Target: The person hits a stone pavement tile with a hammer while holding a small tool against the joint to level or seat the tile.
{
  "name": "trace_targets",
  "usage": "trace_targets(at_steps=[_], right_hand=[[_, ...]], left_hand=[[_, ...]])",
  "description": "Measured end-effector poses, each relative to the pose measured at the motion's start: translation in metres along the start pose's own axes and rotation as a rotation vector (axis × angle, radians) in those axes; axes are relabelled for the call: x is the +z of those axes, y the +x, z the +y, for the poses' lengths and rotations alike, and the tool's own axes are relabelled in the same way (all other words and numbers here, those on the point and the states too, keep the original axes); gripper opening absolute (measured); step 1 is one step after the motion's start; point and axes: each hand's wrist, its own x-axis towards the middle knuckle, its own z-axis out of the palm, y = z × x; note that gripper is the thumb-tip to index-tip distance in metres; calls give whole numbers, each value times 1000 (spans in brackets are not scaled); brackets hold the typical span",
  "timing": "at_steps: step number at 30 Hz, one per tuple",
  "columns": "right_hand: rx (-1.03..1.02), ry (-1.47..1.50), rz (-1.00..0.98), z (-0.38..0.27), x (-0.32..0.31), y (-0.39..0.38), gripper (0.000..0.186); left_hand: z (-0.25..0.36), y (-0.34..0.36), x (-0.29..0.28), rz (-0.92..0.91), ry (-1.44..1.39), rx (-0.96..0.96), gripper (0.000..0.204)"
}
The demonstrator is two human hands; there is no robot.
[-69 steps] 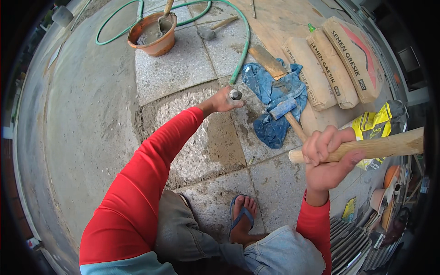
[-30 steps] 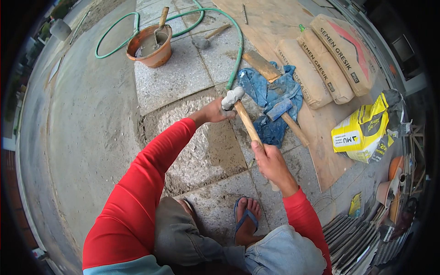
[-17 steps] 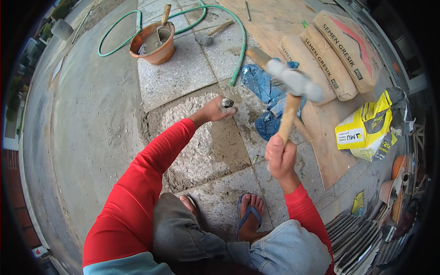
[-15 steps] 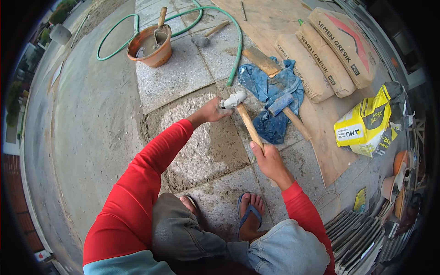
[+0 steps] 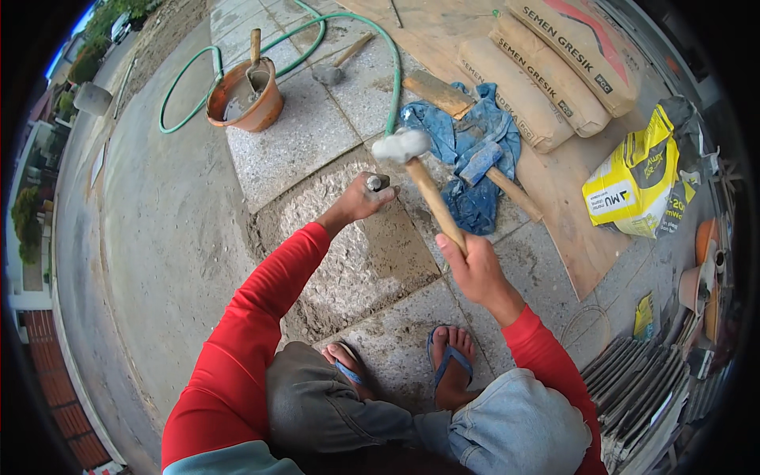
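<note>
The fingers of your left hand are closed around one metal rod, its blunt top showing at your fist, over one rough, grit-edged square of paving; the fingers of your right hand wrap one wooden-handled hammer, thumb laid along the shaft, its pale head raised near the rod but apart from it. Just beyond lies one crumpled blue cloth, with a second hammer, blue-headed, and the end of one wooden plank on it; a third hammer, grey-headed, lies farther off, near one orange bucket with one trowel standing in its grey mix. One green hose curves around these. To the right are three brown paper sacks on one plywood sheet, and one yellow bag. Your two sandalled feet stand on speckled grey slabs, gritty and stained; a dull concrete strip runs down the left, and outdoors past it stand greenery and a reddish-brown slatted wall
</note>
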Motion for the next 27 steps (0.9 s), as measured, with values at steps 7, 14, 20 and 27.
trace_targets(at_steps=[7, 14, 20, 27], right_hand=[[263, 380, -84, -44, -52, -15, 58], [-339, 808, 213, -56, -46, 4, 56], [182, -107, -211, 28, -6, -19, 53], [-77, 656, 167, -87, -81, -4, 59]], left_hand=[[29, -8, -16, -108, 7, -4, 40], [13, -5, -12, -236, -117, -63, 36], [15, -10, 0, 162, -62, 378, 27], [23, -17, -6, -170, -62, -28, 40]])
